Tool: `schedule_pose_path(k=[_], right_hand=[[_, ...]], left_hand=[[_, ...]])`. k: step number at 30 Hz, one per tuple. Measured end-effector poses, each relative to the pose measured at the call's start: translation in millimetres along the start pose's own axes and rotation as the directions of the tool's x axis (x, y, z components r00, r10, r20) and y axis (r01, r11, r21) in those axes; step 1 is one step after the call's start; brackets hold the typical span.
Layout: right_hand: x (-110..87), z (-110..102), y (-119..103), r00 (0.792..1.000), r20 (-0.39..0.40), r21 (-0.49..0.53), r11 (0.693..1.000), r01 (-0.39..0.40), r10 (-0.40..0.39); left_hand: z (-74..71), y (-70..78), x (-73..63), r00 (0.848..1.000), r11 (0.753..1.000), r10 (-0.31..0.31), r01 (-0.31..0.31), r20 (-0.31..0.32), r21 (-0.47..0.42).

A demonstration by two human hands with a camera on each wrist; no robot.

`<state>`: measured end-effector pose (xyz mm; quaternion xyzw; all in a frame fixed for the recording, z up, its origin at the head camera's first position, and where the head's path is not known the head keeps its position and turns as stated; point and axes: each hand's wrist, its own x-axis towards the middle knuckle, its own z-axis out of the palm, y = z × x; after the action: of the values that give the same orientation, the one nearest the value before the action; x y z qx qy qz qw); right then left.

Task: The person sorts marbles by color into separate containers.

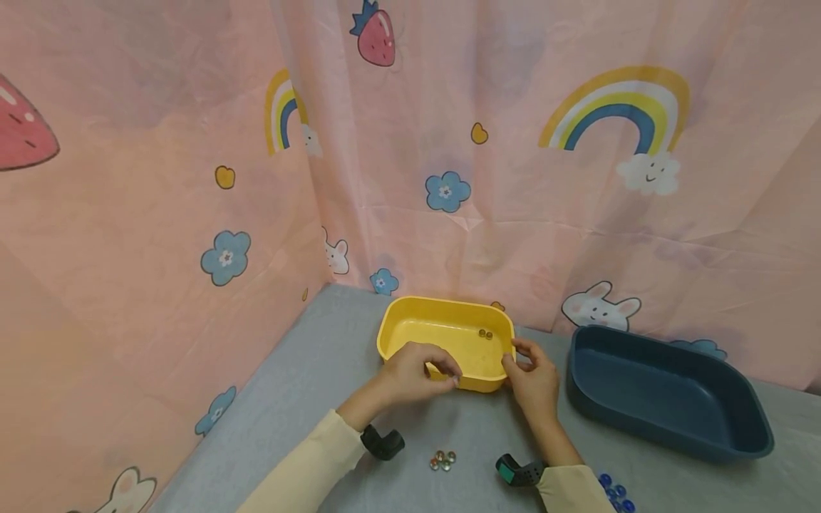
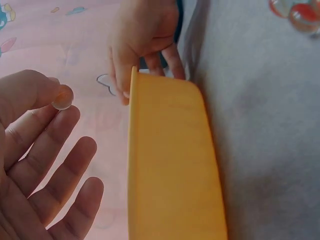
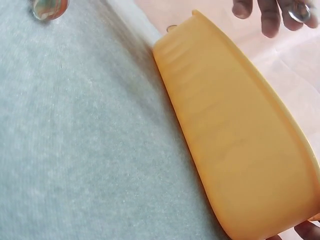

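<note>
My left hand (image 1: 410, 374) is over the near side of a yellow plastic tub (image 1: 436, 331). Between thumb and forefinger it pinches a clear marble (image 2: 63, 98) with an orange tint; the other fingers are spread in the left wrist view. Two amber-looking marbles (image 1: 485, 334) lie inside the tub, toward its right end. At that end my right hand (image 1: 537, 381) grips the rim, with fingers on the outside of the wall. Several clear marbles with coloured swirls (image 1: 442, 461) form a small cluster on the grey cloth between my forearms.
A larger dark blue tub (image 1: 661, 388) stands to the right of my right hand. Several blue marbles (image 1: 617, 493) lie by the right sleeve. Pink printed curtain (image 1: 398, 235) hangs behind and left of the grey-covered table (image 1: 282, 399).
</note>
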<state>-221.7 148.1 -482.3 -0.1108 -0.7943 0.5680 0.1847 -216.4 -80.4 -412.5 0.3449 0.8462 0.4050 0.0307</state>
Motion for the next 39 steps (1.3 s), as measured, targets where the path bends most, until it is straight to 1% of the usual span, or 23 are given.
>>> schedule_pose_path(k=[4, 11, 20, 25, 29, 33, 36, 39], right_hand=[[-0.2, -1, -1, 1.000, 0.004, 0.010, 1.000, 0.003, -0.003], [-0.5, -1, -2, 1.000, 0.010, 0.005, 1.000, -0.001, 0.001], [-0.3, -1, -1, 1.000, 0.014, 0.001, 1.000, 0.007, -0.007], [-0.4, -1, -1, 1.000, 0.011, 0.002, 1.000, 0.011, -0.011], [-0.5, 0, -2, 1.000, 0.011, -0.001, 1.000, 0.010, -0.010], [-1.2, -1, -1, 1.000, 0.011, 0.016, 1.000, 0.026, -0.026], [-1.6, -1, 1, 0.999, 0.012, 0.031, 0.999, 0.037, -0.038], [-1.6, -1, 1, 0.999, 0.015, 0.024, 0.999, 0.038, -0.039]], left_hand=[[-4.3, -0.1, 6.7, 1.000, 1.000, -0.019, 0.019, -0.009, 0.013], [-9.0, -5.3, 19.9, 1.000, 0.999, -0.026, 0.026, -0.018, 0.037], [-8.9, -15.8, 37.4, 0.997, 0.997, -0.061, 0.062, -0.043, 0.041], [-10.4, -19.9, 43.5, 0.993, 0.993, -0.106, 0.108, -0.044, 0.042], [-11.0, -24.3, 47.5, 0.991, 0.991, -0.127, 0.128, -0.041, 0.028], [-10.0, -31.1, 51.1, 0.989, 0.990, -0.143, 0.143, -0.043, 0.010], [-8.6, -36.9, 53.7, 0.987, 0.988, -0.155, 0.156, -0.039, 0.011], [-7.5, -42.3, 55.7, 0.984, 0.984, -0.174, 0.175, -0.033, 0.019]])
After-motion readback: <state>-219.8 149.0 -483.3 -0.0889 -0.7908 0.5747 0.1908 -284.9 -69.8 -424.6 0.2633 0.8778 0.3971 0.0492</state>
